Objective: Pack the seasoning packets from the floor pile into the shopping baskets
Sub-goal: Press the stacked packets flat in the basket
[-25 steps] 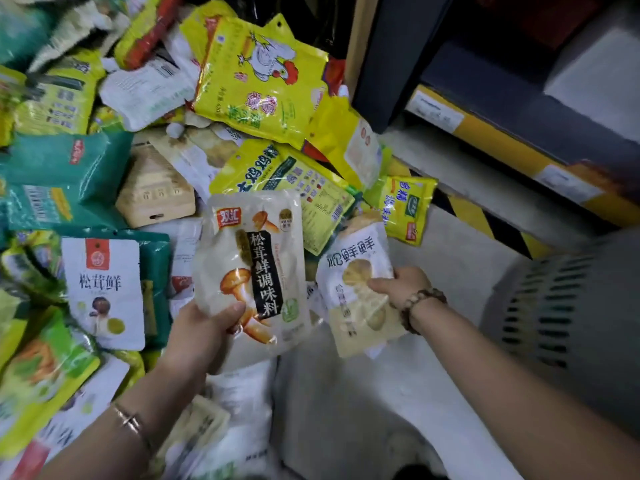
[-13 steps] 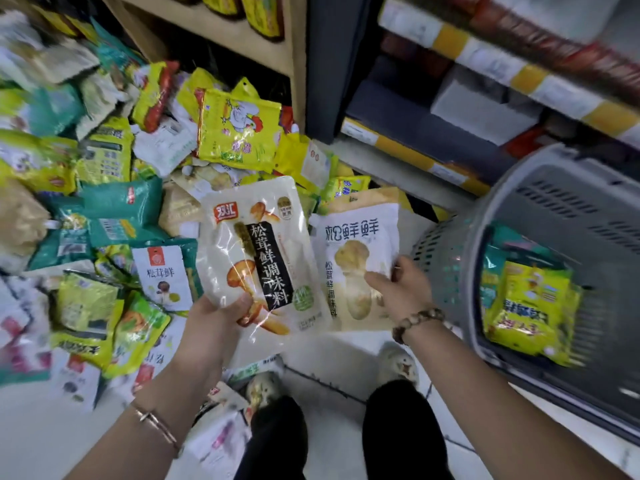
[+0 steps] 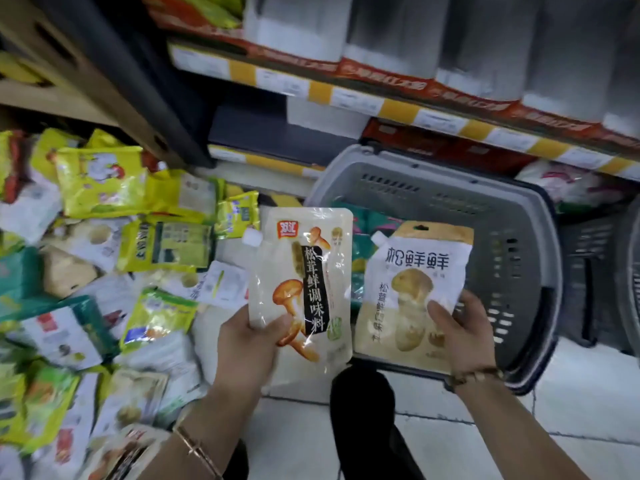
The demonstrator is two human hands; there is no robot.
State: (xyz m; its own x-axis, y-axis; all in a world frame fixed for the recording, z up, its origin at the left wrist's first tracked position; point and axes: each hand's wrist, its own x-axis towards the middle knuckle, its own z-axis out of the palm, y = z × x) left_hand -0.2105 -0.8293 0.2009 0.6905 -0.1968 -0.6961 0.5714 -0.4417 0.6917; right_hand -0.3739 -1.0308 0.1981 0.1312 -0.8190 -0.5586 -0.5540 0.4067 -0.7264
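left hand (image 3: 249, 344): grips the lower left corner of the black-label mushroom pouch (image 3: 304, 271), thumb across the front, fingers behind.
right hand (image 3: 460, 334): grips the lower right part of the tan-top mushroom pouch (image 3: 415, 271), thumb on the front.
pouch positions: both upright at frame centre, side by side, edges near but apart. the tan-top one hangs over the opening of the grey shopping basket (image 3: 433, 188). the black-label one overlaps the basket's left rim.
basket contents: teal packets (image 3: 360, 230) show between the two pouches; how many cannot be told.
floor pile (image 3: 104, 254): fills the left of the frame, many packets left to pack.
step (judged): carrying both pouches to the basket, release not yet made.
risk 1: the black-label pouch, let go from here, may strike the rim and fall to the tiled floor (image 3: 485, 427); cause is its place over the edge, not the opening.
risk 2: glossy film held at one corner may slip or swing.
risk 3: a spout corner could catch in the slotted wall.
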